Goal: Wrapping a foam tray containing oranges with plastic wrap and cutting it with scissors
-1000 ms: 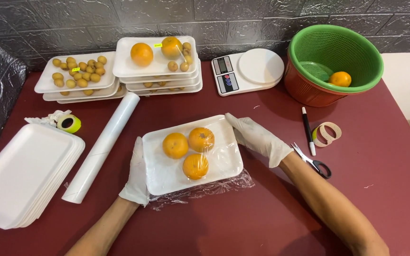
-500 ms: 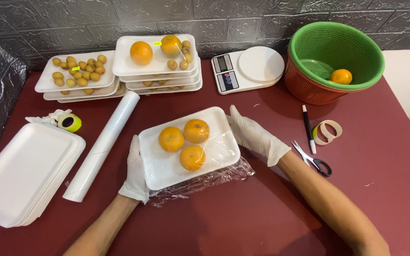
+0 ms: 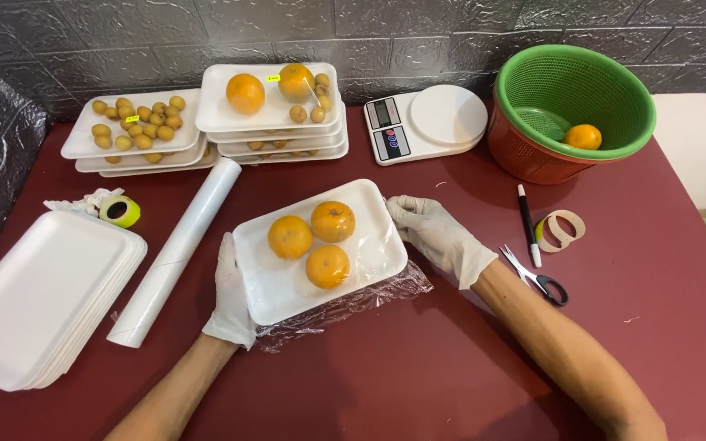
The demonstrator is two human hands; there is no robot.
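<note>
Here, the dark red table [image 3: 451,376] fills nearly the whole frame, and the biggest thing on it is the stack of empty white foam trays [image 3: 42,294] at lower left. At upper right stands a green basket [image 3: 574,98] nested in a red one, holding a single orange. At upper centre are stacked trays of fruit [image 3: 271,110], with a white kitchen scale [image 3: 426,122] just right of them. In the middle of the frame lies the foam tray [image 3: 320,249], tilted, carrying three oranges [image 3: 320,241] under clear cling film [image 3: 345,306] whose loose edge spills out below it. A roll of film [image 3: 175,253] lies slantwise left of the tray. The gloved left hand [image 3: 230,290] is closed flat against the tray's left edge, fingers tucked beneath; the gloved right hand [image 3: 435,233] grips the upper right corner, fingers curled on the film there. Right of centre lie scissors [image 3: 537,278], a marker [image 3: 527,224] and a tape ring [image 3: 561,229].
</note>
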